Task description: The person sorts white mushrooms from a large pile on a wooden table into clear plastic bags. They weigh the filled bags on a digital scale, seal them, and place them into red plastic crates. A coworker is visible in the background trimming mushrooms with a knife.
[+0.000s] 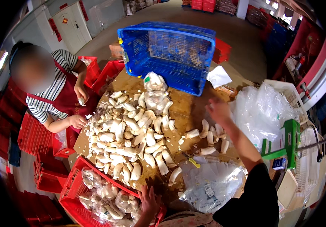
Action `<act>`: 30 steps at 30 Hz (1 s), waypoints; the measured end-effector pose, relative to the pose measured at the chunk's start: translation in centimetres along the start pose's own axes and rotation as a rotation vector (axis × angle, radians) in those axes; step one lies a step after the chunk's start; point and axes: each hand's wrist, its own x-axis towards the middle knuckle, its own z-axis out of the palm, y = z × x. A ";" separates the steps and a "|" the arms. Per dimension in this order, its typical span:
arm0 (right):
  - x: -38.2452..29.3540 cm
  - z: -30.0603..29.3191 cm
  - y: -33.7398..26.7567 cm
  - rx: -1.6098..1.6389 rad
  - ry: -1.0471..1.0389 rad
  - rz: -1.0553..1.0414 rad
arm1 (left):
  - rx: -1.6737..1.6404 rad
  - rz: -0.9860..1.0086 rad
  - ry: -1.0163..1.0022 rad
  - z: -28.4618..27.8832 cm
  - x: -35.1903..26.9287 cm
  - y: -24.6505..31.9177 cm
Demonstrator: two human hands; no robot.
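King oyster mushrooms [131, 124] lie in a large heap on the brown table [180, 99], with a smaller group [211, 136] to the right. My right hand [219, 110] is stretched out above the table beyond that small group, its fingers slightly blurred; nothing shows in it. My left hand [149, 200] rests by the rim of a red crate [77, 170] holding bagged mushrooms [109, 198], its fingers apart. Between my arms lie flat clear plastic bags [208, 184] and a knife with a yellow handle [194, 162]. Two filled bags [155, 90] stand behind the heap.
A blue plastic crate [165, 62] lies on its side at the table's far end. Across at left, a co-worker [63, 88] handles mushrooms. Clear plastic bags [259, 110] fill a white basket [288, 88] at right, near a green stand [292, 139]. Red crates [35, 133] stand left.
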 end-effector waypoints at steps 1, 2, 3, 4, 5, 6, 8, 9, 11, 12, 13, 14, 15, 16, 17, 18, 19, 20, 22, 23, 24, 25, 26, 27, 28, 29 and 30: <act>0.9 2.4 -2.0 0.041 -0.076 -0.041 | 0.006 -0.018 -0.011 0.1 -0.9 -0.2; 1.9 4.3 -3.8 0.118 -0.173 -0.029 | 0.014 -0.020 -0.013 0.6 -1.8 -0.5; 3.2 6.3 -5.8 0.202 -0.272 -0.024 | 0.028 -0.030 -0.012 1.1 -2.7 -1.0; 4.5 8.4 -7.2 0.307 -0.325 -0.018 | 0.041 -0.036 -0.014 1.3 -3.1 -1.3; 5.8 11.3 -8.5 0.401 -0.255 0.002 | -0.001 -0.023 0.068 0.9 -3.1 -1.1; 7.0 14.2 -9.8 0.497 -0.188 0.024 | -0.003 -0.091 0.027 1.4 -3.2 -1.4; 9.4 17.2 -12.3 0.540 -0.064 0.017 | 0.052 -0.177 -0.034 1.2 -2.7 -0.8; 10.7 20.0 -12.1 0.546 0.171 -0.110 | 0.053 -0.163 -0.031 1.1 -2.2 -0.9; 12.2 21.2 -12.7 0.527 -0.027 -0.005 | 0.052 -0.143 -0.030 0.9 -2.3 -1.1; 12.5 21.1 -13.1 0.432 -0.063 -0.010 | 0.062 -0.139 -0.040 1.0 -2.1 -1.1; 12.5 21.0 -13.5 0.335 -0.095 -0.012 | 0.061 -0.146 -0.046 0.9 -2.3 -1.1; 12.1 20.9 -13.8 0.238 -0.125 -0.012 | 0.061 -0.149 -0.054 0.5 -2.7 -1.0; 11.6 20.0 -14.5 0.099 -0.131 -0.035 | 0.047 -0.147 -0.045 0.6 -2.8 -0.7; 11.1 19.6 -14.6 0.061 -0.106 -0.035 | 0.010 -0.161 -0.034 0.9 -2.8 -0.6; 10.8 19.4 -13.8 0.019 -0.078 -0.032 | -0.056 -0.154 0.011 0.9 -2.6 -0.7; 10.9 19.4 -12.8 0.085 -0.111 -0.006 | -0.037 -0.135 0.019 1.5 -2.6 -1.2; 11.1 19.1 -11.4 0.150 -0.144 0.023 | -0.017 -0.115 0.025 2.1 -2.7 -1.4; 11.3 17.8 -11.9 0.184 -0.127 0.063 | -0.013 -0.107 0.041 2.0 -2.7 -1.6; 11.6 14.5 -11.8 0.247 -0.240 0.032 | 0.010 -0.105 0.037 1.9 -2.5 -1.3; 11.6 12.4 -12.8 0.286 -0.300 0.007 | 0.028 -0.114 0.039 1.8 -2.6 -1.1; 10.6 10.6 -13.8 0.289 -0.238 -0.058 | -0.025 -0.115 0.052 1.5 -2.4 -1.1; 9.3 8.5 -15.2 0.336 -0.196 -0.106 | -0.007 -0.099 0.081 1.6 -2.7 -1.1; 8.3 6.3 -16.8 0.327 -0.164 -0.149 | 0.019 -0.094 0.114 1.9 -2.9 -1.2; 7.2 3.7 -17.6 0.311 -0.125 -0.177 | 0.042 -0.072 0.141 2.1 -3.0 -1.4; 6.2 1.1 -17.7 0.344 -0.118 -0.161 | 0.055 -0.031 0.195 1.9 -2.9 -1.3; 5.1 -1.1 -17.9 0.387 -0.117 -0.149 | 0.027 -0.031 0.200 1.9 -2.9 -1.4; 3.8 -3.2 -17.9 0.425 -0.118 -0.135 | -0.004 -0.029 0.202 2.1 -2.9 -1.6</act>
